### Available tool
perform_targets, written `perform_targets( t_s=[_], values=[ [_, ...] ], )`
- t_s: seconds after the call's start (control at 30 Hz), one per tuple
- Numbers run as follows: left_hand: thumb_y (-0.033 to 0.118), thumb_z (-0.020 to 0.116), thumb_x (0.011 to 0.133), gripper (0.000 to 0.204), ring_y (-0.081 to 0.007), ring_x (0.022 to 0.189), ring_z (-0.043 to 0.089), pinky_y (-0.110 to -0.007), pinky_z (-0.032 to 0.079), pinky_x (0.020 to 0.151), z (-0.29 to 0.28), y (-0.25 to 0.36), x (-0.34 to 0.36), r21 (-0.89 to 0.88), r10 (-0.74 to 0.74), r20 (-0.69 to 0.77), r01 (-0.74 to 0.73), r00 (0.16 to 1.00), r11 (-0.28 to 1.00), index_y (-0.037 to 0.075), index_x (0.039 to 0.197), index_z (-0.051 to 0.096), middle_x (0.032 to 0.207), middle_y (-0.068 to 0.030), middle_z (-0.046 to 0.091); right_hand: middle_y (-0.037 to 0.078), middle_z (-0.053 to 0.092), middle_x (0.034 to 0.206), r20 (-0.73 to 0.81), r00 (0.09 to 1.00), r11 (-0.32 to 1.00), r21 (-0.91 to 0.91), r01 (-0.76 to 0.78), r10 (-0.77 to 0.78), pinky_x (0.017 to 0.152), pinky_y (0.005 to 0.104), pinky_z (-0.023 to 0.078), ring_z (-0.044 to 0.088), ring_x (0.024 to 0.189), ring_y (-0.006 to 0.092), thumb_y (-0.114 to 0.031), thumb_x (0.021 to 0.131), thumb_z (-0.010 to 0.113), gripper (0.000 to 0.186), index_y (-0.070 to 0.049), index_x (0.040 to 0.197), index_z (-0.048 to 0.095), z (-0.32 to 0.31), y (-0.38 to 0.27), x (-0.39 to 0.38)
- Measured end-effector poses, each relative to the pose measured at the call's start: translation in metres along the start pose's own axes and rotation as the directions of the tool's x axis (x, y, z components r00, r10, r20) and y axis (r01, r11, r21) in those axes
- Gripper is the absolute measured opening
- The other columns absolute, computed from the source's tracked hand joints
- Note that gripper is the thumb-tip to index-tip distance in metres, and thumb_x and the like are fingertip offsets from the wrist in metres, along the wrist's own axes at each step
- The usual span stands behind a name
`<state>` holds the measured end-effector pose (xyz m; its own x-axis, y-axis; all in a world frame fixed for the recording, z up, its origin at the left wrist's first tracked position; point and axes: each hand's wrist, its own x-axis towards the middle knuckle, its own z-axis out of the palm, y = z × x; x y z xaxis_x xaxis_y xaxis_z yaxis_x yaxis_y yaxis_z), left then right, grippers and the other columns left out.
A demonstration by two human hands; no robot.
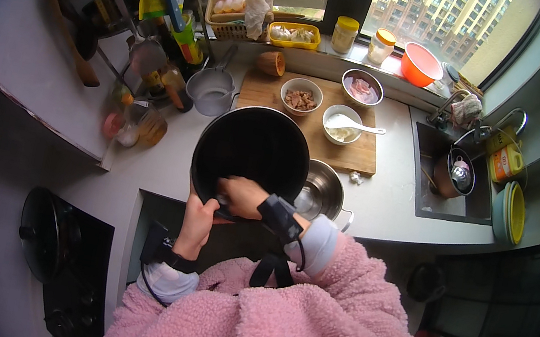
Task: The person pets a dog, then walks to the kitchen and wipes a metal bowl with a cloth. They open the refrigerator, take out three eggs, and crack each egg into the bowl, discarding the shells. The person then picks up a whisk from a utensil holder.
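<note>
"A kitchen, pale bench (389,203) below windows (444,26). What are the hands doing?"

"The left hand (197,222) grips the black pot (256,141) at seven o'clock, probably to steady it. The right hand (242,195), blurred, reaches inside; I can't tell whether it grips anything."

"And the pot?"

"Deep, round, dark inside, held at the bench's near edge, mouth toward the person, likely for easy reach. Steel pot (329,185) at four o'clock, cutting board (350,159) at one."

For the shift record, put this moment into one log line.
left hand: holds black pot at near edge | right hand: blurred, at black pot's near edge, grip unclear | nearby: steel pot, cutting board
</note>
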<state>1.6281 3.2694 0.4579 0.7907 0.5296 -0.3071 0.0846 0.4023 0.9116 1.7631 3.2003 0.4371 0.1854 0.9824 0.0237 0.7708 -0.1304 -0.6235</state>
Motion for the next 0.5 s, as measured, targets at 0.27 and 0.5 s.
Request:
perform_targets(
  t_s=[0.27, 0.5],
  values=[
    [-0.007, 0.042, 0.084, 0.058, -0.0262, 0.097, 0.061, -0.038, 0.061, 0.062, -0.013, -0.014, 0.0, 0.032, 0.053, -0.064, -0.051, 0.997, 0.998, 0.007, 0.138, 0.027, 0.117, -0.015, 0.052, 0.007, 0.06, 0.07, -0.11, 0.988, 0.831, 0.534, 0.153, -0.11, 0.059, 0.0286, 0.047, 0.057, 0.062, 0.0143, -0.009, 0.074, 0.064, 0.012, -0.001, 0.083, 0.061, -0.023, -0.015, -0.003],
    [-0.003, 0.043, 0.077, 0.04, -0.0356, 0.087, 0.064, -0.047, 0.06, 0.065, -0.035, 0.041, -0.006, -0.303, 0.006, -0.152, -0.052, 0.988, 0.952, -0.005, 0.118, 0.044, 0.104, -0.0212, 0.059, 0.003, 0.056, 0.104, -0.676, 0.533, 0.571, 0.728, 0.378, 0.509, 0.066, 0.0226, 0.045, 0.054, 0.083, 0.0073, 0.002, 0.086, 0.054, 0.01, -0.004, 0.094, 0.055, -0.096, 0.02, -0.066]
  ],
)
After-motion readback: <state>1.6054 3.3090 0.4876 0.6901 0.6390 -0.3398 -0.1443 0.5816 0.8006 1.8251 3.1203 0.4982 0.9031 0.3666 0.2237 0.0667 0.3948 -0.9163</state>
